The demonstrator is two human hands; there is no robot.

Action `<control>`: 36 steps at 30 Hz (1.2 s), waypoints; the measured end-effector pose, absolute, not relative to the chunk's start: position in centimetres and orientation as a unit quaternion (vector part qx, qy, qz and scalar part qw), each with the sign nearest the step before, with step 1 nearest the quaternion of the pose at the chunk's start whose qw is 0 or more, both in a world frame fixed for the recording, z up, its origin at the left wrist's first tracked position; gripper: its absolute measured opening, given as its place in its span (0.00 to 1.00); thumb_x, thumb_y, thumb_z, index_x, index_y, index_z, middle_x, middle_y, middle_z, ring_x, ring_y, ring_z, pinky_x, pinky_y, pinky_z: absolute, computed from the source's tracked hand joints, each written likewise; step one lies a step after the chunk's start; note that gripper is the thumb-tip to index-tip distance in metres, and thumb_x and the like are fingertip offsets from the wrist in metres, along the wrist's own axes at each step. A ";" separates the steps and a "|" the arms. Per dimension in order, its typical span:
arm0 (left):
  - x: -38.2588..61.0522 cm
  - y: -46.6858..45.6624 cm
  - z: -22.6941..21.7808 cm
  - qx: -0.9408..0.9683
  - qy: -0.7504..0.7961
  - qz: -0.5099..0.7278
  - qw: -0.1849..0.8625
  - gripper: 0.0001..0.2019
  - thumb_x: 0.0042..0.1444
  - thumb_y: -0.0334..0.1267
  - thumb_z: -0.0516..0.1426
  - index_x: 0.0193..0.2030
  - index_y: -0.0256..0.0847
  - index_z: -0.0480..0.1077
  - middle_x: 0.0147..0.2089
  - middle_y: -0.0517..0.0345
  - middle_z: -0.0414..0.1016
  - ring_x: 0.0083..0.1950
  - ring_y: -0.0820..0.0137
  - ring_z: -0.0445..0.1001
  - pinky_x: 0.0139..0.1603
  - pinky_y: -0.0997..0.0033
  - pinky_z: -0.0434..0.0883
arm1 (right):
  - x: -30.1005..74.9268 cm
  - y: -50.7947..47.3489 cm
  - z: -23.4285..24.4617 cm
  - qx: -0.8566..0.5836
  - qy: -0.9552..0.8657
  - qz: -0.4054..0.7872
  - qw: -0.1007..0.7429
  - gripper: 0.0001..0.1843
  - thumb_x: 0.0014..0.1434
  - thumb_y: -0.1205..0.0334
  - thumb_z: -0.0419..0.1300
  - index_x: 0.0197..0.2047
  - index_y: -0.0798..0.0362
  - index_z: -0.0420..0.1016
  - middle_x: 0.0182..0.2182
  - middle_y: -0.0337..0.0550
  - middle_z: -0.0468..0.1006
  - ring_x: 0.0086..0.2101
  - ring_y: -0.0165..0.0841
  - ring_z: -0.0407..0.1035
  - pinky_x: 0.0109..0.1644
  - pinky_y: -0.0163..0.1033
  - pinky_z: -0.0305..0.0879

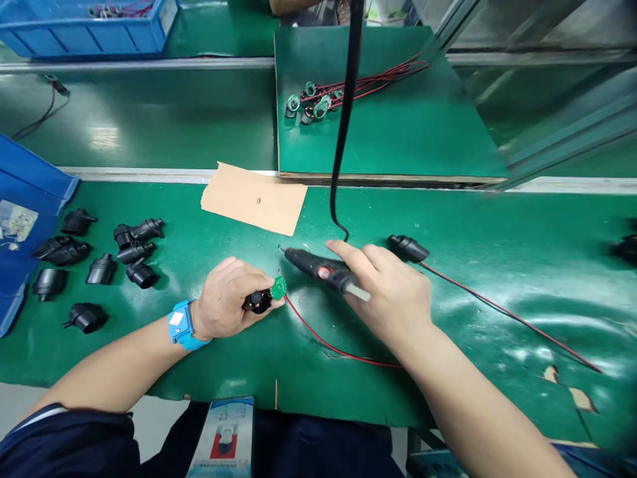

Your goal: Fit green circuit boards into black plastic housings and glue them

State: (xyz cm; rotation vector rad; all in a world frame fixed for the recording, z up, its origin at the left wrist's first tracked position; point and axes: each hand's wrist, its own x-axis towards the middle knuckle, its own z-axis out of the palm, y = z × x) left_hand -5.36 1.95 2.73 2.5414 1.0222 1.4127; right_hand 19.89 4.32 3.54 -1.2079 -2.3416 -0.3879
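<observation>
My left hand (231,299), with a blue band at the wrist, is closed around a small dark round part with coils. A round green circuit board (279,288) sits at its right end, and a red wire (323,342) runs from it towards my right forearm. My right hand (391,292) grips a black hot glue gun (313,264). A whitish glue stick (357,291) juts from its rear. The gun's nozzle points left, slightly above the circuit board and apart from it. A black cord (343,126) hangs down behind the gun.
Several black plastic housings (102,269) lie at left beside a blue bin (30,219). Brown cardboard (253,199) lies ahead. A wired black housing (408,248) rests right of my hand. Several wired boards (318,103) lie on the raised green panel (398,146). A blue crate (94,36) stands behind.
</observation>
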 end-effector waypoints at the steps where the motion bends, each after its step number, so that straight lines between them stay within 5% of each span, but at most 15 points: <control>1: -5.3 1.9 2.7 0.824 0.330 0.460 0.027 0.09 0.64 0.39 0.60 0.47 0.43 0.65 0.32 0.61 0.79 0.29 0.74 0.77 0.30 0.70 0.70 | 19.3 5.1 3.4 -0.447 -0.859 -0.116 0.222 0.15 0.67 0.57 0.58 0.52 0.54 0.77 0.29 0.43 0.73 0.31 0.35 0.67 0.31 0.39 0.57; 8: -5.5 1.8 2.4 0.815 0.331 0.475 0.010 0.09 0.64 0.41 0.60 0.46 0.43 0.66 0.30 0.62 0.80 0.26 0.75 0.77 0.28 0.73 0.69 | 15.0 11.1 1.9 -0.468 -0.875 0.020 0.121 0.24 0.69 0.61 0.49 0.65 0.58 0.66 0.44 0.58 0.73 0.43 0.47 0.66 0.45 0.50 0.64; 13: -5.4 1.8 2.3 0.795 0.336 0.504 0.021 0.10 0.62 0.39 0.61 0.47 0.42 0.66 0.30 0.61 0.79 0.26 0.74 0.77 0.28 0.74 0.70 | 15.0 9.3 2.5 -0.422 -0.870 0.146 0.209 0.20 0.71 0.60 0.49 0.63 0.54 0.67 0.55 0.57 0.71 0.57 0.46 0.63 0.62 0.55 0.59; 17: -5.1 1.7 2.0 0.791 0.334 0.511 0.037 0.11 0.62 0.39 0.61 0.48 0.42 0.66 0.32 0.59 0.80 0.29 0.73 0.78 0.30 0.74 0.71 | 15.4 4.0 3.9 -0.320 -0.683 0.590 0.289 0.17 0.73 0.52 0.48 0.59 0.49 0.67 0.48 0.46 0.77 0.49 0.36 0.73 0.55 0.47 0.70; 20: -4.7 1.4 1.8 0.795 0.339 0.499 0.064 0.13 0.62 0.39 0.62 0.50 0.43 0.66 0.33 0.60 0.79 0.30 0.73 0.78 0.30 0.74 0.72 | 15.2 1.7 4.3 -0.291 -0.540 0.724 0.315 0.14 0.70 0.51 0.54 0.51 0.51 0.71 0.34 0.40 0.77 0.32 0.30 0.75 0.39 0.38 0.73; 23: -4.3 1.1 1.8 0.799 0.352 0.480 0.080 0.15 0.63 0.41 0.61 0.53 0.44 0.64 0.36 0.57 0.78 0.33 0.71 0.77 0.33 0.72 0.74 | 15.3 1.4 4.2 -0.334 -0.504 0.715 0.350 0.12 0.67 0.53 0.60 0.45 0.53 0.74 0.25 0.34 0.73 0.22 0.24 0.66 0.26 0.31 0.65; 28: -4.1 0.6 2.2 0.814 0.377 0.428 0.113 0.23 0.64 0.42 0.53 0.64 0.36 0.59 0.41 0.50 0.73 0.37 0.65 0.73 0.37 0.65 0.75 | 16.1 1.8 4.3 -0.366 -0.560 0.626 0.400 0.08 0.64 0.59 0.63 0.44 0.51 0.80 0.33 0.40 0.79 0.28 0.26 0.74 0.34 0.34 0.73; 36: -3.9 0.2 2.8 0.824 0.412 0.353 0.164 0.23 0.65 0.36 0.53 0.67 0.40 0.59 0.54 0.43 0.70 0.55 0.59 0.71 0.53 0.56 0.75 | 16.1 1.1 4.8 -0.419 -0.756 0.178 0.471 0.08 0.61 0.70 0.65 0.41 0.50 0.81 0.33 0.40 0.82 0.32 0.29 0.77 0.35 0.32 0.75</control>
